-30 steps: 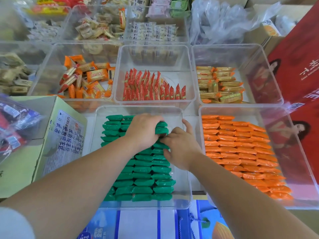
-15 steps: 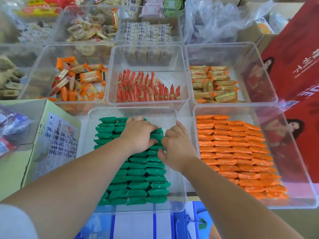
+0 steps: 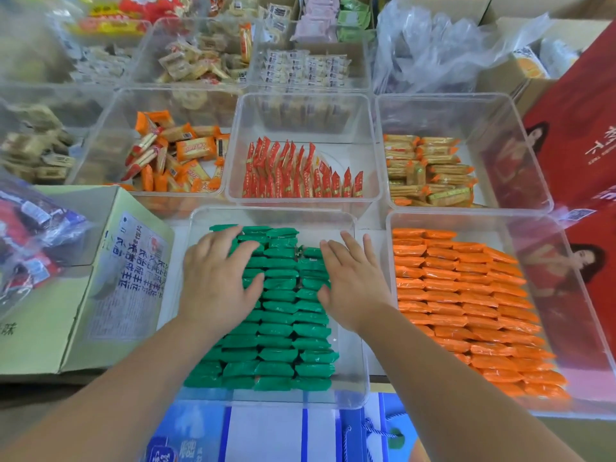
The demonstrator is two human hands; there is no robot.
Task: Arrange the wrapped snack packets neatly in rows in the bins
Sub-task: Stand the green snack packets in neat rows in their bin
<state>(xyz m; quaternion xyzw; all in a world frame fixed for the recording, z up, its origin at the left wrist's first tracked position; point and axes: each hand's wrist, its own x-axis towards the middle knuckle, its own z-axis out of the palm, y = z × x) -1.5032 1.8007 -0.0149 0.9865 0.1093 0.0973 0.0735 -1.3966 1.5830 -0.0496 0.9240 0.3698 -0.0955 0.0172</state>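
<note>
- One blue-and-white paper bag point(image 3: 266, 435) lies nearest, just under the near edge of the bins.
- Behind it stands a clear plastic bin point(image 3: 363, 368), and the green packets point(image 3: 276, 345) lie inside it in neat rows, in several columns side by side, from the near wall almost to the far wall.
- The left hand point(image 3: 216, 278) rests palm down on the left columns, in the far half of the bin. Its fingers are straight and spread, and it holds nothing.
- The right hand point(image 3: 353, 281) rests palm down at the right side of the same bin, on the right column. Its fingers are also straight and apart, and nothing is held in them.
- The two hands are apart, with green packets showing between them.
- To the right a second clear bin point(image 3: 466, 216) holds orange packets point(image 3: 466, 295), stacked in tidy overlapping rows.
- To the left is a pale green cardboard box point(image 3: 100, 278) with printed text on its flap.
- Farther, in the middle, a clear bin point(image 3: 301, 95) holds red packets point(image 3: 293, 175), which stand upright in a row along its near wall.
- Left of this one, orange biscuit packets point(image 3: 173, 161) lie in a loose heap in another bin.
- Right of it, golden packets point(image 3: 430, 171) lie stacked on the left side of their bin.
- At the far right is a red box point(image 3: 580, 128), and far behind is a crumpled clear plastic bag point(image 3: 433, 45).
</note>
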